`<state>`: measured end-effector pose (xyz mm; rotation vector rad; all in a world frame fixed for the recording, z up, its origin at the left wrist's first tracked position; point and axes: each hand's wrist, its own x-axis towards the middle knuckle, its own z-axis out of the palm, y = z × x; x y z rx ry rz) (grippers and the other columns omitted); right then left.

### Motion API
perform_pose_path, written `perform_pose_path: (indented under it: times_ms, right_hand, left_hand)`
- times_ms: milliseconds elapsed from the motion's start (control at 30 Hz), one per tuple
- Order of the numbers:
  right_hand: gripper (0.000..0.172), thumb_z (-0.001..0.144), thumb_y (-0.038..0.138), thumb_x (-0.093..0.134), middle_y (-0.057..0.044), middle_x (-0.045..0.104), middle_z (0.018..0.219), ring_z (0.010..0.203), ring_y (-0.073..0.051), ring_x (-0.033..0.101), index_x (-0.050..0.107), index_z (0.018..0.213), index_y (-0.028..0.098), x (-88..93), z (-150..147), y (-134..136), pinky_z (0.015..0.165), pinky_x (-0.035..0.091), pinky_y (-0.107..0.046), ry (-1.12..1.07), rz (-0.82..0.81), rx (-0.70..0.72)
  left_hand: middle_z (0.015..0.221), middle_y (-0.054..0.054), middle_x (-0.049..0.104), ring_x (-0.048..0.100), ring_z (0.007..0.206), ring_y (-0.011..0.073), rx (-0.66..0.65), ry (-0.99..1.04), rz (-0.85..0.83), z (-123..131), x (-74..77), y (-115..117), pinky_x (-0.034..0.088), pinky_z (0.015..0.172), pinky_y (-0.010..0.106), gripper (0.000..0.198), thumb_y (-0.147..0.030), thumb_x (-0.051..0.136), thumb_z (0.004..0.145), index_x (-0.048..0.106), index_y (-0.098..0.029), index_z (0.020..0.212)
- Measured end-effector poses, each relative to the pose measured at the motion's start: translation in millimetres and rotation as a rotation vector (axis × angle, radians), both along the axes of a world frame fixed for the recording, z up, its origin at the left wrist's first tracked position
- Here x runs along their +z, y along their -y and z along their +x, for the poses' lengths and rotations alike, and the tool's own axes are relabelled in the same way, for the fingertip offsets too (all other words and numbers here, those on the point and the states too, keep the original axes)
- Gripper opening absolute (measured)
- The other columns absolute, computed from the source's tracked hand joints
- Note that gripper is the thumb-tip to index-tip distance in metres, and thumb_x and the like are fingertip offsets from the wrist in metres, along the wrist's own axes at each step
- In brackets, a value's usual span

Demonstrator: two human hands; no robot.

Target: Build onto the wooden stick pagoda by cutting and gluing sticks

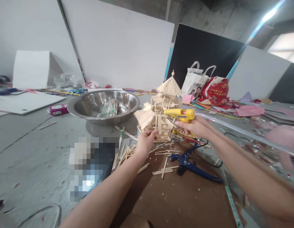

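Observation:
In the head view, a tiered pagoda model (147,119) built of thin wooden sticks stands in front of me, with a pointed roof on top. My right hand (193,126) is wrapped round a yellow hot glue gun (181,114), its nozzle pointing left against or close to the model's middle tier. A long clear glue stick (222,125) runs from the gun's back towards the right. My left hand (147,141) is at the model's lower front, thumb and fingers pinched together at the foot of an upright wooden stick (156,123).
Loose sticks (164,169) and blue hand cutters (191,166) lie on a brown board (175,202). A steel basin (78,115) holding wrapped chopsticks stands behind on the left. White (193,80) and red bags (215,91) sit at the back right. A black cord (196,155) crosses near the cutters.

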<state>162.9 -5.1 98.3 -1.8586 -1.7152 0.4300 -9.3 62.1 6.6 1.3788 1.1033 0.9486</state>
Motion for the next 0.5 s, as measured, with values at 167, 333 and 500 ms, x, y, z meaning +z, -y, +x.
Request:
perform_pose_path:
  times_ms: [167, 333, 500]
  right_hand:
    - [0.029, 0.068, 0.048, 0.050, 0.004, 0.046, 0.038, 0.037, -0.010, 0.042, 0.059, 0.063, 0.021, 4.3, -13.7, -3.9, 0.040, 0.031, -0.026, 0.132, 0.022, -0.009]
    - [0.026, 0.069, 0.043, 0.049, 0.003, 0.050, 0.044, 0.046, -0.013, 0.048, 0.061, 0.074, 0.021, 8.0, -20.9, -5.7, 0.043, 0.033, -0.025, 0.229, 0.066, 0.014]
    - [0.023, 0.070, 0.040, 0.049, 0.001, 0.058, 0.056, 0.059, -0.016, 0.055, 0.062, 0.078, 0.022, 5.5, -19.8, -7.7, 0.050, 0.039, -0.025, 0.271, 0.108, 0.050]
  left_hand:
    - [0.038, -0.003, 0.043, 0.032, 0.030, 0.0045, 0.011, -0.016, 0.093, -1.2, -5.3, -2.1, 0.023, 0.034, 0.019, 0.036, -0.046, 0.049, 0.065, 0.052, -0.014, 0.049]
    - [0.040, -0.003, 0.046, 0.032, 0.032, 0.0046, 0.033, -0.028, 0.130, -1.5, -6.7, -2.8, 0.023, 0.036, 0.020, 0.038, -0.049, 0.049, 0.065, 0.054, -0.013, 0.052]
    - [0.043, -0.002, 0.048, 0.032, 0.032, 0.0044, 0.019, -0.030, 0.146, -1.0, -8.7, -3.8, 0.023, 0.037, 0.020, 0.040, -0.050, 0.047, 0.066, 0.056, -0.013, 0.054]
